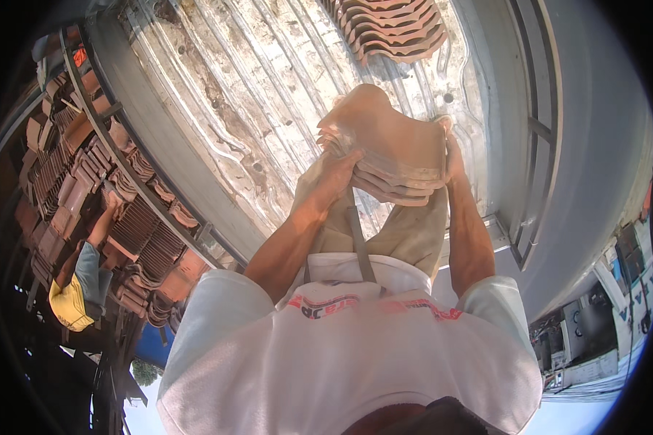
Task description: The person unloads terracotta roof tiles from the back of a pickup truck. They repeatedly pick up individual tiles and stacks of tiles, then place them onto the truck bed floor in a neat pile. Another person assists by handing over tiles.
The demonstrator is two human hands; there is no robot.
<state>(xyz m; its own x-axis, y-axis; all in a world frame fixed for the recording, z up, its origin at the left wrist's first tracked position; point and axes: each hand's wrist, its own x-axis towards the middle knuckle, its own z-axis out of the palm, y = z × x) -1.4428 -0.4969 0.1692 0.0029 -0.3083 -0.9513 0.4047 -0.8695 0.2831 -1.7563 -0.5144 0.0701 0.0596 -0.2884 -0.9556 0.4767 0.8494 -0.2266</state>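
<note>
I hold a stack of curved terracotta roof tiles point(399, 145) in front of my body, above a ribbed metal truck bed point(232, 94). My left hand point(339, 170) grips the stack's left edge, fingers curled under the tiles. On the right edge, my right hand point(453, 156) clasps the same stack. My legs in beige trousers show below the tiles.
Another stack of the same tiles point(393, 29) lies farther along the bed. The grey side wall of the truck point(559, 145) runs on the right. On the left, beyond the bed's rail point(159, 181), are piles of tiles point(134, 232) and another person in a yellow cap point(71, 303).
</note>
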